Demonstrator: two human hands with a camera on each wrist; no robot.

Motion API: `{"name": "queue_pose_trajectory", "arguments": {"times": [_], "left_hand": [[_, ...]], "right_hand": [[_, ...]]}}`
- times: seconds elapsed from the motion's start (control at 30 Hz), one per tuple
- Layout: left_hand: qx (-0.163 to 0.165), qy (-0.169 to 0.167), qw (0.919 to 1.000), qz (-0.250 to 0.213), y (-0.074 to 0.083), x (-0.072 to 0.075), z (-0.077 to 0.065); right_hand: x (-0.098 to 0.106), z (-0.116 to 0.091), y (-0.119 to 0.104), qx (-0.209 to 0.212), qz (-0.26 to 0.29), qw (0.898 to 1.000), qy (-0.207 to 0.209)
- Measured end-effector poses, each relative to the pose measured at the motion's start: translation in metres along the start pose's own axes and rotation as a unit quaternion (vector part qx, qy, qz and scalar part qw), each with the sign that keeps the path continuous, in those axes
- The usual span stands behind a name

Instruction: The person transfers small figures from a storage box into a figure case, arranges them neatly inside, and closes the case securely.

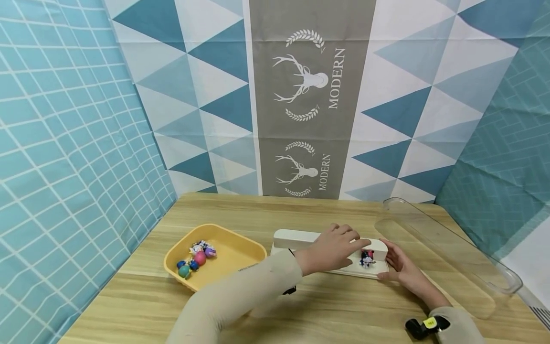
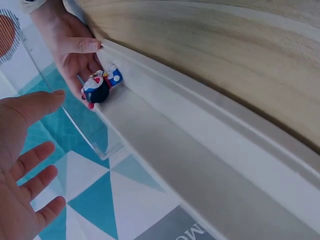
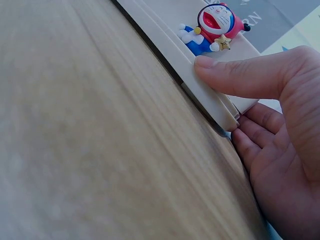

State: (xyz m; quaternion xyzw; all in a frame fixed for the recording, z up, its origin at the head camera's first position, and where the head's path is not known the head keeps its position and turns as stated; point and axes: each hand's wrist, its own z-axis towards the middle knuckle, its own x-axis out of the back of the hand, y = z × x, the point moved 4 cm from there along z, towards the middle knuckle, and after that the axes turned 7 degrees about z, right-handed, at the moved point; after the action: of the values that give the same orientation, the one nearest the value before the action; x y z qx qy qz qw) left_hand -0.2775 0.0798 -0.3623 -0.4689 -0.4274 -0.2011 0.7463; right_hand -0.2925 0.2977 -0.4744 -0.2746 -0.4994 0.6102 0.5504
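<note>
the left hand (image 1: 330,250) hangs over the white stand (image 1: 294,239), fingers apart, holding nothing; the right hand (image 1: 402,266) grips the stand's right end, thumb on its near edge. the figurine (image 1: 367,259) sits at that end, near the thumb. a jerk or tilt by the right hand could topple it, as could a brush from the left.

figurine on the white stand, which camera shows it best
The right wrist view: the figurine is largest there, its red mouth and gold star clear. The head view shows it small; the left wrist view shows it at the far end of the white stand, beside the right hand.
</note>
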Motion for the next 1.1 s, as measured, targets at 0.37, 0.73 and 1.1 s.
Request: {"name": "queue_pose_trajectory", "arguments": {"times": [0.37, 0.73, 1.1], "left_hand": [[-0.002, 0.011, 0.9998, 0.017, -0.015, 0.006, -0.023], [-0.008, -0.028, 0.9994, 0.020, -0.031, 0.005, -0.059], [0.003, -0.033, 0.9994, 0.006, -0.044, 0.002, -0.091]], "right_hand": [[-0.002, 0.000, 0.000, -0.012, 0.001, 1.000, 0.004], [0.000, -0.001, -0.001, -0.009, -0.008, 1.000, 0.010], [0.000, -0.001, 0.000, 0.016, 0.010, 1.000, -0.004]]}}
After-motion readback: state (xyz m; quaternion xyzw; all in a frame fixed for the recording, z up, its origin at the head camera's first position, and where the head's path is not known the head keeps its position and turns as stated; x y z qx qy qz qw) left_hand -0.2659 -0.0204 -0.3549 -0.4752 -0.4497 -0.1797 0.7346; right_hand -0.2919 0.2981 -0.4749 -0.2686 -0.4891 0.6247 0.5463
